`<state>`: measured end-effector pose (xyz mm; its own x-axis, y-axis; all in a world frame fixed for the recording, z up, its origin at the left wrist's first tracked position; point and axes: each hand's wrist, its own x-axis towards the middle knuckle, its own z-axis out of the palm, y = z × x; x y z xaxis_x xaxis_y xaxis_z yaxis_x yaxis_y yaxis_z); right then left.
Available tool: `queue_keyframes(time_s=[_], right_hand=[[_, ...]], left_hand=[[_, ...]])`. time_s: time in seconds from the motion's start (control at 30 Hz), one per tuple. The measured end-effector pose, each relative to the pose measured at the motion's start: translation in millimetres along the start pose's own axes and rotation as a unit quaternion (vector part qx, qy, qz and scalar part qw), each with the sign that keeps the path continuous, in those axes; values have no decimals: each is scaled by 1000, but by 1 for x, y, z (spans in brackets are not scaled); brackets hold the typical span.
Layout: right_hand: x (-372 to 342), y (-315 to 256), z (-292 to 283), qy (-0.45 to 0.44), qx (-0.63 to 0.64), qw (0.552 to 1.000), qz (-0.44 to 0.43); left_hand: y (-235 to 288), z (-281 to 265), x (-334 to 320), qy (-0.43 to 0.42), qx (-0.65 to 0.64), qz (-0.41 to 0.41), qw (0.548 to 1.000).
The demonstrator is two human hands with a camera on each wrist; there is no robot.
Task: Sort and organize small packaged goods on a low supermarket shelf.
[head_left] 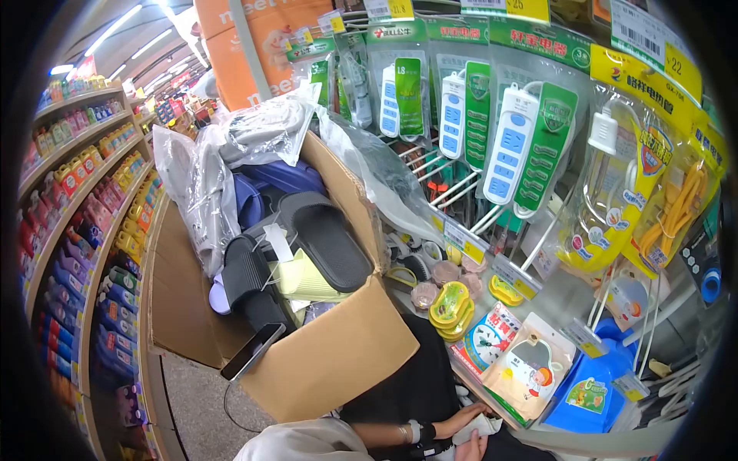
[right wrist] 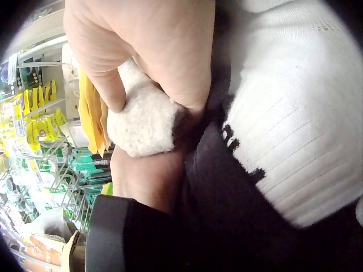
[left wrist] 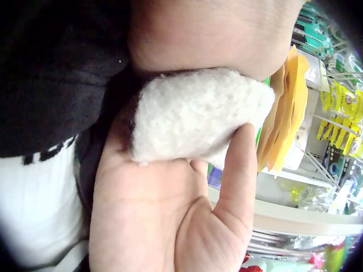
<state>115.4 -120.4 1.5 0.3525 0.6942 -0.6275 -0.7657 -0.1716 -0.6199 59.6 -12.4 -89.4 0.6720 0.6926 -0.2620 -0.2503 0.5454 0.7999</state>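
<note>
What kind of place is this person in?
Probably a shop, maybe a supermarket: there are rows of bottles, packaged power strips hanging on a rack, and price tags by the goods.

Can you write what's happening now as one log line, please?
right hand: holds white fuzzy bundle; left hand: against bundle; cardboard box: open, slippers inside

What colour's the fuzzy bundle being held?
The fuzzy bundle is white, best seen in the left wrist view.
</note>
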Motion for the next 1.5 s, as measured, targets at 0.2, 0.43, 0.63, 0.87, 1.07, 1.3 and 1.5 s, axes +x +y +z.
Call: queue_keyframes(time_s=[0.2,0.43,0.63,0.87,1.07,1.3,1.5], right_hand=[[2,-1,2,18,-97,994,-55],[-3,-5,4,27,-59,998,-22],[-1,6,-8,15,-326,934,-148],[21,13,-4,-109,57,989,-83],[27,21,-10,-122,97,983,-98],[26,21,-4,-99,122,980,-125],[6,-30,20,88,-136,924,-347]], left_hand=[[5,3,3,12,2,-37,999],[5,6,1,11,-20,-29,999],[-6,2,5,19,-12,0,1000],[24,13,-5,-8,13,1,1000],[28,9,-4,15,5,-25,1000],[32,11,-5,38,-28,-69,997],[28,5,-5,-17,-37,-100,994]])
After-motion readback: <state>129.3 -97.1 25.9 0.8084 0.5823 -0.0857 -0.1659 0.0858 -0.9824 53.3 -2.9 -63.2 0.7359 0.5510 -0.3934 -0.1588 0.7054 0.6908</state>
